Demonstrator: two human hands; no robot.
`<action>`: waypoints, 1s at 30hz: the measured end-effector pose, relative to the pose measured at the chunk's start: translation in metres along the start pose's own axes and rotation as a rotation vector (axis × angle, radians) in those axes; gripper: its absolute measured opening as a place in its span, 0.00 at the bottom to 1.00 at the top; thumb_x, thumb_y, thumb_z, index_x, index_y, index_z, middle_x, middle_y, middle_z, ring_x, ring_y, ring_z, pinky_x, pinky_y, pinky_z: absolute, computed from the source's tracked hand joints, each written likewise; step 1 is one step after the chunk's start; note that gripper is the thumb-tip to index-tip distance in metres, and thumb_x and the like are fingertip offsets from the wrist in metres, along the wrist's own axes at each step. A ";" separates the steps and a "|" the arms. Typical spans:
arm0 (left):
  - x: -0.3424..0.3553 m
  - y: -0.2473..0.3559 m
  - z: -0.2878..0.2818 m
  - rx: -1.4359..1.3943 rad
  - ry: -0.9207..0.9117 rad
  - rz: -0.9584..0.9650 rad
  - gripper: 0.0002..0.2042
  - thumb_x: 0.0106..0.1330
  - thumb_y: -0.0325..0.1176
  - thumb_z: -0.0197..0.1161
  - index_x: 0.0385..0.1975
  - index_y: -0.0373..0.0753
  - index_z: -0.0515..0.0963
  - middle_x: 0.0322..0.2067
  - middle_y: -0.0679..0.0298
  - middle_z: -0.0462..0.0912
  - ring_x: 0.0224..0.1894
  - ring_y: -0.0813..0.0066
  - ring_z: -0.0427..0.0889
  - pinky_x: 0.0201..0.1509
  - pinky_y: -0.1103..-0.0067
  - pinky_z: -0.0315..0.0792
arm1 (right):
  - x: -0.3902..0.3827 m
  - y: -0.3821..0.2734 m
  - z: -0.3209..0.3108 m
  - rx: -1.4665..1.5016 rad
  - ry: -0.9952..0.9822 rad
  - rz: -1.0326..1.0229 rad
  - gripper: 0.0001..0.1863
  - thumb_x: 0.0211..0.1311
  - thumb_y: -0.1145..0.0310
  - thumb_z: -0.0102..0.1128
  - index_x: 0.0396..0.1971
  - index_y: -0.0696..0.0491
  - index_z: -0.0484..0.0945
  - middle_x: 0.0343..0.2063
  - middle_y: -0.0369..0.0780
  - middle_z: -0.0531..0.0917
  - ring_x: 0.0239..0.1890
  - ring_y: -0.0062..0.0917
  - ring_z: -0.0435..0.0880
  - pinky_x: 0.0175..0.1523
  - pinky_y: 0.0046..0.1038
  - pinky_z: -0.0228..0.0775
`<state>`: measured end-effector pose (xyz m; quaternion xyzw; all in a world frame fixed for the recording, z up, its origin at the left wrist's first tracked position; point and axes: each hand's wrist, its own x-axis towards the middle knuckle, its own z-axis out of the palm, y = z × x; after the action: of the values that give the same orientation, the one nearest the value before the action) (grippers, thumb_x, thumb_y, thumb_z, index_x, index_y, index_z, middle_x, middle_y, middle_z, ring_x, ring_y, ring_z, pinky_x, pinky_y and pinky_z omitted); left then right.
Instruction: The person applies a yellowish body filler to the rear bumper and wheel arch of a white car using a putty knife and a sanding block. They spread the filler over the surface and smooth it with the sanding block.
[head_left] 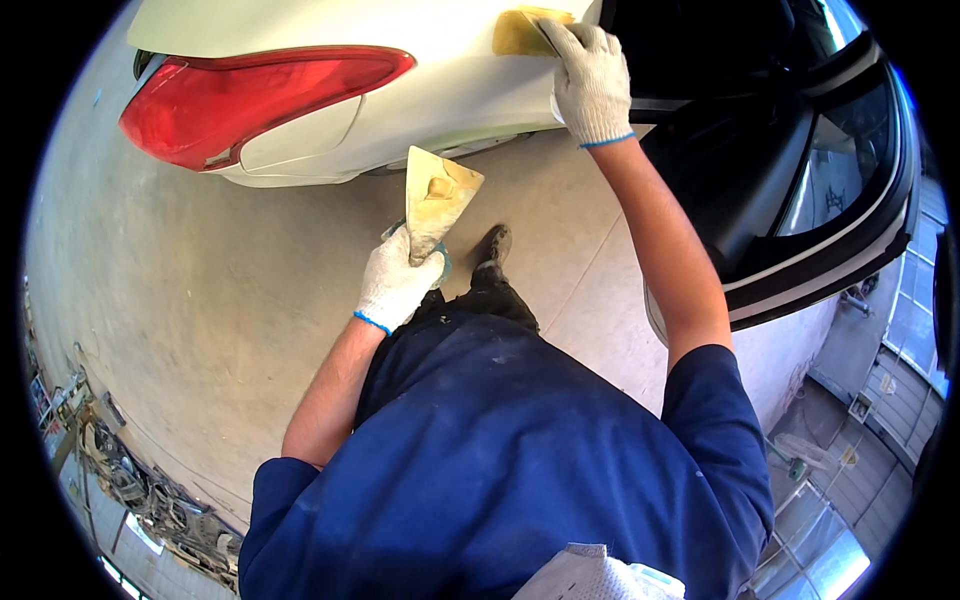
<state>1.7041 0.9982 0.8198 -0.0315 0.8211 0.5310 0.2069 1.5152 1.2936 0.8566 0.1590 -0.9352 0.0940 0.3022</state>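
In my left hand (400, 280), gloved in white knit, is a putty knife (440, 195) with a wide blade. The blade carries yellowish body filler (438, 187), with a small lump in the middle. Something teal, partly hidden, shows behind that hand. Up at the car's side, my gloved right hand (592, 85) is closed on a spreader (547, 38) seen nearly edge-on. It lies against a yellow patch of filler (515, 32) on the pale car body (460, 80). The fingertips of the right hand are partly hidden.
Left of the patch is the car's red tail light (250, 100). An open car door (800, 200) stands to my right, close to my right arm. My shoe (493, 245) is on the concrete floor (220, 300). Piled parts (140, 490) lie along the lower left.
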 end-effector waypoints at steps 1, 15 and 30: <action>-0.001 0.001 0.000 0.013 0.008 0.010 0.15 0.64 0.37 0.67 0.48 0.39 0.82 0.37 0.54 0.89 0.40 0.58 0.89 0.47 0.68 0.80 | 0.007 0.000 0.005 -0.035 0.022 -0.052 0.30 0.58 0.77 0.61 0.61 0.38 0.81 0.45 0.38 0.82 0.47 0.40 0.80 0.54 0.41 0.75; 0.003 0.002 -0.003 0.096 0.050 0.027 0.16 0.62 0.39 0.67 0.47 0.40 0.81 0.37 0.52 0.88 0.41 0.49 0.87 0.47 0.63 0.79 | -0.006 -0.002 -0.005 -0.083 -0.099 -0.102 0.32 0.59 0.78 0.63 0.62 0.32 0.82 0.43 0.40 0.81 0.45 0.41 0.80 0.52 0.42 0.76; 0.000 0.005 -0.005 0.077 0.030 -0.024 0.18 0.62 0.38 0.68 0.50 0.38 0.81 0.41 0.51 0.87 0.46 0.52 0.87 0.52 0.64 0.78 | -0.017 0.013 0.000 -0.013 -0.126 -0.103 0.28 0.57 0.73 0.66 0.58 0.35 0.82 0.42 0.40 0.79 0.42 0.43 0.79 0.47 0.43 0.76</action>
<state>1.7016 0.9958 0.8258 -0.0412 0.8434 0.4960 0.2021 1.5237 1.3094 0.8449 0.2104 -0.9435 0.0621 0.2482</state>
